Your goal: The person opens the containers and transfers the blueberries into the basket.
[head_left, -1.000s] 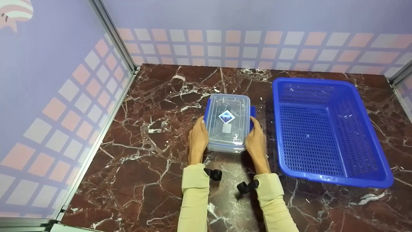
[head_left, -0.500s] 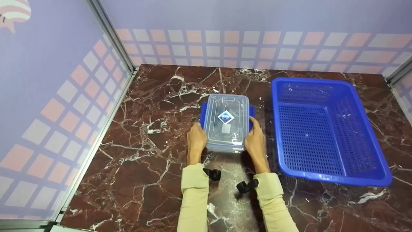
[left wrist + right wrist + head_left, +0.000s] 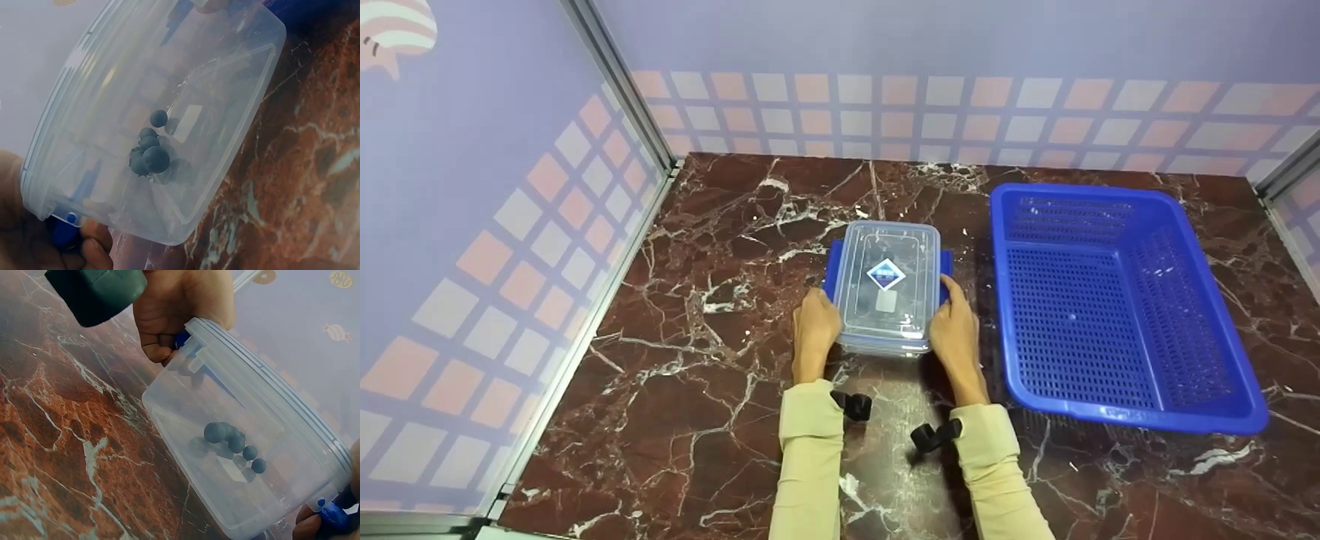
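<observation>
A clear plastic food container (image 3: 889, 300) with a transparent lid stands upright on the marbled table. Its lid bears a blue diamond label (image 3: 886, 274). Through the wall, several dark round berries (image 3: 154, 159) that look like blueberries lie on the bottom. Blue side latches stick out on both sides, the left latch (image 3: 834, 262) and the right latch (image 3: 946, 262). My left hand (image 3: 816, 324) grips the left latch with curled fingers (image 3: 97, 253), at the container's near left side. At the near right side, my right hand (image 3: 955, 324) holds the right latch, its fingers curled beneath it.
A large blue perforated basket (image 3: 1129, 414) stands to the right of the container. Lilac panels with pink and white squares wall the back and left of the marbled table (image 3: 697, 427). Black wrist cameras hang from both cuffs, such as the left wrist camera (image 3: 856, 406).
The left latch has swung outward from the container's side, and my left hand has shifted slightly toward me. My right hand and the container stay nearly in place.
</observation>
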### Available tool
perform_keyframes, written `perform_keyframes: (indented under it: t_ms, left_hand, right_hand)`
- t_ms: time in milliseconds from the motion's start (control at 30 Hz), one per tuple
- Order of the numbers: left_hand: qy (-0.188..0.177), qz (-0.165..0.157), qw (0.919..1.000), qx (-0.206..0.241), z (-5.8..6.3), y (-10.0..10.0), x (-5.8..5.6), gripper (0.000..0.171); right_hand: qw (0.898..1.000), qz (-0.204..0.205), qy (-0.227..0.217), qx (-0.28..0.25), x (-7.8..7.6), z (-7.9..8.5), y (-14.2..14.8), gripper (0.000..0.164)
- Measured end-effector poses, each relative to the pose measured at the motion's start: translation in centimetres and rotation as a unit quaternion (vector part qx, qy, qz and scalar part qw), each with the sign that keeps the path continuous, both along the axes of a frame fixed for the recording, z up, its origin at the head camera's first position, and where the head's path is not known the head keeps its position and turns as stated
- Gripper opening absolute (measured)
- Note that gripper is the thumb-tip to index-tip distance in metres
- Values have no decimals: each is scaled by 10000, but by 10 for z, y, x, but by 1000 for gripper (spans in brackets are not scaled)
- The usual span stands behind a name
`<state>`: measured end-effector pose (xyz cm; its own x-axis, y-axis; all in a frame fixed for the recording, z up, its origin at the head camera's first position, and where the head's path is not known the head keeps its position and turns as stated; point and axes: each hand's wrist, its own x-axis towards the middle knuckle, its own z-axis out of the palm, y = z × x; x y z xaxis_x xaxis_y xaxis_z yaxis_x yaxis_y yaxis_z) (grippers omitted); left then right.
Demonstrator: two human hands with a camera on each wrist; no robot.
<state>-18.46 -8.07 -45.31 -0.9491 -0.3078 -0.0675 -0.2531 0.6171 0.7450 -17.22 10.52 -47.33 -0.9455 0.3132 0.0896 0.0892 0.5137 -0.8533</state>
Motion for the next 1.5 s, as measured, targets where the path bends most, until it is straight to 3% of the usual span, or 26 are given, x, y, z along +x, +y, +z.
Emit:
perform_keyframes:
  t_ms: [367,567,700,800,900,1133,1500]
  left_hand:
    - [-173,15,9995,248,3,-4,2,29]
    - [-14,33,10000,-91,6,-2,3,29]
    - [479,-15,9980,-407,7,1,5,25]
    - [1024,-214,9939,-345,10,5,5,23]
    - [1296,-408,9904,-256,14,8,6,27]
    - [1242,-397,9904,-447,21,12,9,31]
    - [1273,-439,9901,-385,28,14,9,31]
  right_hand:
    - [9999,49,-14,87,-3,-1,2,45]
    - [9997,-30,219,56,-3,3,-1,39]
    - [9985,-87,536,-71,1,9,-4,35]
    - [9975,-104,677,-155,4,14,-6,35]
    - [9973,-52,717,-168,6,18,-6,36]
    - [9977,6,671,-105,8,21,-5,37]
    - [9976,-82,674,-155,7,27,-2,38]
